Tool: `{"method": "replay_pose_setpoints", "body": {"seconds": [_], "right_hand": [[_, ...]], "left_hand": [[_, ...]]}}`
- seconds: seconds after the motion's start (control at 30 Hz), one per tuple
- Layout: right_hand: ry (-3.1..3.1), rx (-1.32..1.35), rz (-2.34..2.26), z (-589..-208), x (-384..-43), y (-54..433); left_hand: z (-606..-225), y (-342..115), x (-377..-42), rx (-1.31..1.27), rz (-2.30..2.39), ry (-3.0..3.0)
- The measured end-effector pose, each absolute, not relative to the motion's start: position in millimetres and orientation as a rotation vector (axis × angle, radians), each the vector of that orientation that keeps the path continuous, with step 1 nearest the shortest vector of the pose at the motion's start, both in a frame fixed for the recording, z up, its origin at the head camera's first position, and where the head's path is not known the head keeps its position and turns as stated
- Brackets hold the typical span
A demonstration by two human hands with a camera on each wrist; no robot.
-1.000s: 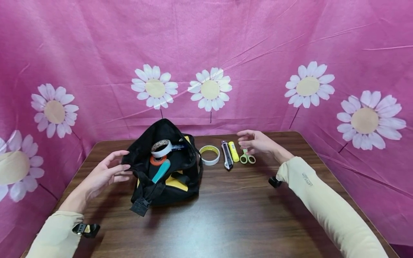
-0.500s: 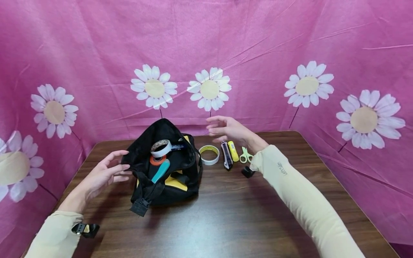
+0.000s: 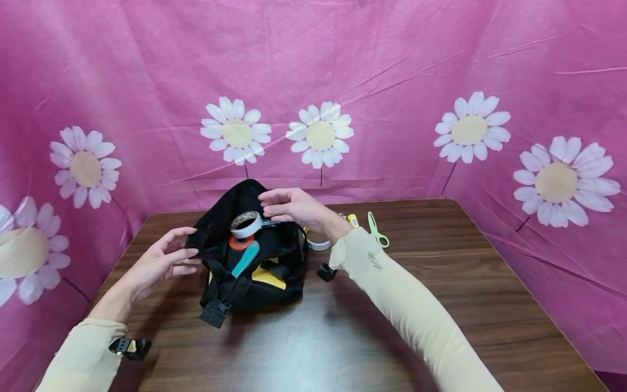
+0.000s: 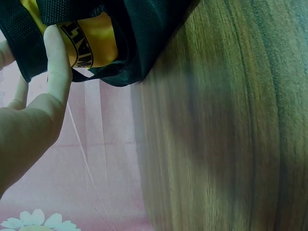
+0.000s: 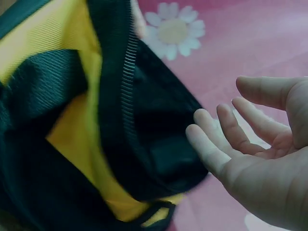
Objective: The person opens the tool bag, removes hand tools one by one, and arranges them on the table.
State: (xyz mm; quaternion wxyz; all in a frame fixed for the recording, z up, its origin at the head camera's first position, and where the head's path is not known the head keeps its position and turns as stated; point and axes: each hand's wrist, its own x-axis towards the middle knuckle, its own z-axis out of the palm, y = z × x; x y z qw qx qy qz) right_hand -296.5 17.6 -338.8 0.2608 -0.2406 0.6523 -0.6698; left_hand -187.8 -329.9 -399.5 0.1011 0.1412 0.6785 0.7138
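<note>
My left hand [image 3: 157, 264] pinches the left rim of a black and yellow tool bag [image 3: 281, 299]; the left wrist view shows the thumb on one side of its edge and fingers on the other. With fingers spread and nothing between them, my right hand [image 3: 299, 209] hovers at the bag's mouth, at the upper right. Inside the bag are a white tape roll [image 3: 247, 230], an orange tape roll [image 3: 239, 245] and a dark blue item partly hidden by my right fingers. A teal-handled tool [image 3: 246, 259] leans at the front of the opening.
Right of the bag, my right arm partly covers a tape roll [image 3: 320, 246], a yellow tube [image 3: 352, 220] and light green scissors [image 3: 377, 233]. They lie on a brown wooden table [image 3: 294, 348]. A pink flowered cloth [image 3: 392, 147] hangs behind the table and along its sides.
My right hand has swept left from above the scissors, past the tube and tape roll, to the bag's mouth. The left hand keeps its hold on the rim.
</note>
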Motion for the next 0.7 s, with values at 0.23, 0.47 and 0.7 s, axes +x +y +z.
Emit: {"method": "replay_pose_setpoints", "body": {"seconds": [0.23, 0.47, 0.7], "right_hand": [[1.888, -0.675, -1.650, -354, -291, -14], [1.936, -0.601, -1.597, -353, -286, -36], [1.786, -0.293, -1.760, -360, -298, -42]], "left_hand": [[-397, -326, -193, 0.427, 2.157, 1.992], [-393, -325, -195, 0.394, 2.165, 1.992], [-386, -326, -199, 0.364, 2.100, 2.040]]}}
